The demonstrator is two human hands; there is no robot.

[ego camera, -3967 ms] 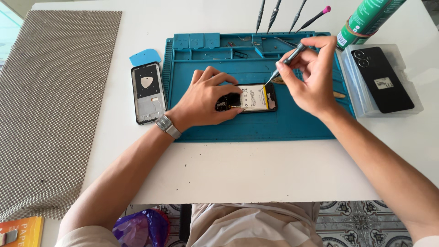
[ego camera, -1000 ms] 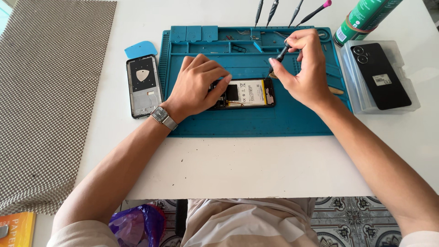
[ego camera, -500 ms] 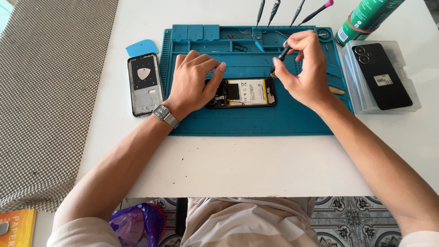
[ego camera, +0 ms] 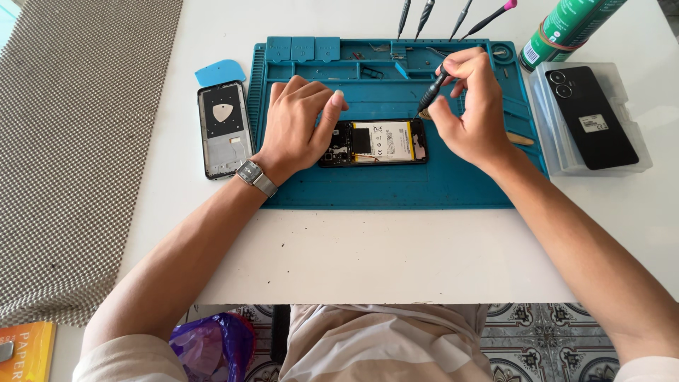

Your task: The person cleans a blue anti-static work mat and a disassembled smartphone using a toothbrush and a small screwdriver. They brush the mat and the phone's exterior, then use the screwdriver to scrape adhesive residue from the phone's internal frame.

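Steadying an opened phone [ego camera: 373,142] with the left hand [ego camera: 300,127] while the right hand [ego camera: 472,113] is working a screwdriver [ego camera: 431,92] at its upper right corner.

Lying flat near the middle of the blue mat [ego camera: 396,187] on the white tabletop [ego camera: 368,255], the phone is running its long axis left to right. The left grip is pressing flat on the phone's left end, fingers spread, not closed round anything. The right grip is pinching the screwdriver near its top, shaft slanting down and leftward, tip meeting the phone's top edge just beside the right end. That corner is lying nearer the right hand. Resting apart: a phone frame [ego camera: 223,129] left of the mat, a black phone [ego camera: 590,117] in a clear tray [ego camera: 566,159] to the right.
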